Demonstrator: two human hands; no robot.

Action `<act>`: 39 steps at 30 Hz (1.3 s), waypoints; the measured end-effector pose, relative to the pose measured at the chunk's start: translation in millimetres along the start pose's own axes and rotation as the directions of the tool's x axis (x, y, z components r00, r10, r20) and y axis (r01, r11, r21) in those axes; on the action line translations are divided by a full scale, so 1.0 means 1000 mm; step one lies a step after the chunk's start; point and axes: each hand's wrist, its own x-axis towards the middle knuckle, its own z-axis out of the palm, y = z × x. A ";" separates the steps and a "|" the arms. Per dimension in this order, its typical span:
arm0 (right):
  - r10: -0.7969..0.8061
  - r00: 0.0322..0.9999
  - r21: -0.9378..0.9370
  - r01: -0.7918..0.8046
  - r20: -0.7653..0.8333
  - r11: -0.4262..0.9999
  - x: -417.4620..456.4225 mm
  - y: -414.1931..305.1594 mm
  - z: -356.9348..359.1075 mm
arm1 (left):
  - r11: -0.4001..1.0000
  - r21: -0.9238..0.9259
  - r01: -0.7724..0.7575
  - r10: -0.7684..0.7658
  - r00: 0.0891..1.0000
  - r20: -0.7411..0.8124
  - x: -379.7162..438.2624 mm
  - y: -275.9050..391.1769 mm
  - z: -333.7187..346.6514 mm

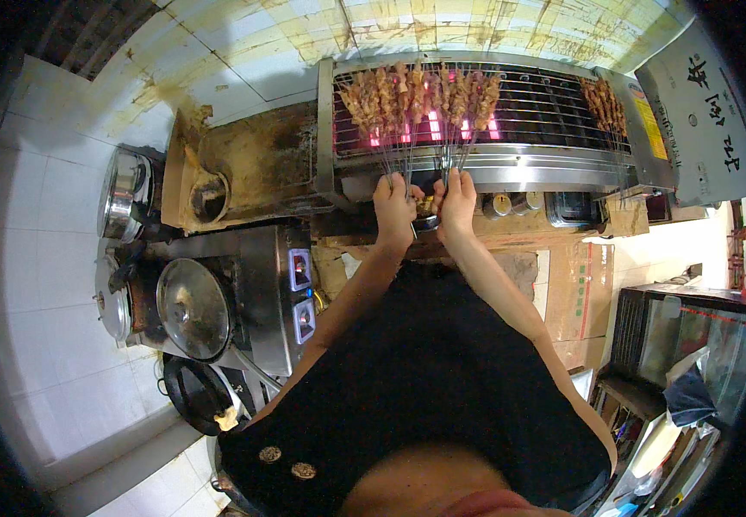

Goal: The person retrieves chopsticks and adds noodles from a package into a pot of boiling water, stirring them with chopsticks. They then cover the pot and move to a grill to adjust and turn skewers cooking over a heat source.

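Two bunches of meat skewers rest over the wire grate of a stainless steel grill (pixel 541 161), whose heating elements glow pink beneath. My left hand (pixel 395 207) grips the thin metal ends of the left bunch of skewers (pixel 376 103). In my right hand (pixel 457 201) are the ends of the right bunch of skewers (pixel 466 97). Both hands are close together in front of the grill's lower edge, with the meat pointing away from me. A separate group of browned skewers (pixel 604 106) lies at the grate's right end, touched by neither hand.
Left of the grill, a greasy tray (pixel 263 148) holds a round container with a brush (pixel 210 194). A stove with a lidded pan (pixel 192 310) is at my left. Below the grill sit jars (pixel 497 205) and a plastic box (pixel 573 210). A printed carton (pixel 696 116) stands right.
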 end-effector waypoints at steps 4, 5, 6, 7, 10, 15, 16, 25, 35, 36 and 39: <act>-0.067 0.998 -0.017 0.067 -0.012 0.998 0.001 0.005 0.003 | 0.996 -0.089 0.024 -0.013 0.993 0.119 -0.003 0.001 0.003; -0.096 0.995 -0.035 0.096 0.000 0.995 0.002 0.007 0.002 | 0.993 -0.101 0.054 -0.045 0.995 0.092 -0.003 0.003 0.005; -0.111 0.994 -0.117 0.111 0.014 0.987 0.004 0.010 -0.001 | 0.990 -0.115 0.085 -0.078 0.995 0.062 -0.005 0.007 0.007; -0.124 0.992 -0.197 0.127 0.029 0.972 0.007 0.011 -0.005 | 0.985 -0.130 0.114 -0.111 0.993 0.032 -0.005 0.009 0.009; -0.027 0.998 -0.170 0.035 0.051 0.985 0.007 0.001 -0.005 | 0.985 -0.153 0.077 -0.068 0.995 0.066 0.007 -0.003 -0.004; 0.304 0.941 0.023 -0.311 0.148 0.950 0.016 -0.008 -0.003 | 0.991 -0.115 0.073 -0.079 0.995 -0.053 0.009 -0.007 0.002; 0.316 0.928 -0.003 -0.322 0.197 0.947 0.011 -0.014 0.002 | 0.995 -0.091 0.037 -0.040 0.999 -0.031 0.012 -0.009 -0.003; 0.243 0.947 -0.114 -0.223 0.211 0.968 0.029 0.012 0.003 | 0.977 -0.183 0.105 -0.111 0.994 -0.022 0.015 -0.001 -0.023; 0.167 0.981 -0.021 -0.165 0.099 0.986 0.015 0.003 0.006 | 0.990 -0.029 0.137 -0.126 0.961 0.246 0.007 0.002 -0.012; 0.160 0.983 -0.001 -0.160 0.092 0.987 0.017 0.005 0.004 | 0.987 -0.081 0.140 -0.112 0.954 0.279 0.009 -0.001 -0.010; 0.148 0.988 -0.004 -0.148 0.051 0.989 0.015 -0.001 -0.003 | 0.968 -0.182 0.172 -0.113 0.949 0.294 0.011 -0.005 -0.009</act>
